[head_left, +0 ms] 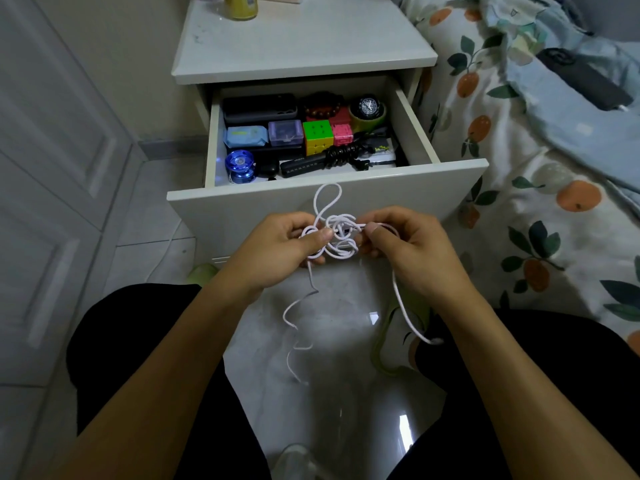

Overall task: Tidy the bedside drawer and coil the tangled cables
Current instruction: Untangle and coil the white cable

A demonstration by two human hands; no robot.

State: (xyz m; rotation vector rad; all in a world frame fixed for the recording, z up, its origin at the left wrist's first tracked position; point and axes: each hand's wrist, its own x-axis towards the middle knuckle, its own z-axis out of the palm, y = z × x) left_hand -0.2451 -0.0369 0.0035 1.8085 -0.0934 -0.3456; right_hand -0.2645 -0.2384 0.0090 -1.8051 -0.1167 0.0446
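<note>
Thin white tangled cable (337, 233): held in the air between both my hands, just in front of the open white bedside drawer (325, 199). Left hand (277, 251): fingers curled, thumb pinching strands at the left side of the knot. Right hand (408, 247): fingers curled likewise, thumb pinching a strand at the right side. One loop stands up above the knot against the drawer front; two loose ends hang down toward the glossy tiled floor (332, 393). Drawer contents, far to near: black rectangular case (259, 107), dark brown bead bracelet (322, 105), black wristwatch (367, 105), multicoloured puzzle cube (317, 136), small pink cube (342, 134), blue yo-yo (239, 165) at near left, black coiled cable (341, 154). Fruit-print bedding (540, 202) lies to the right.
</note>
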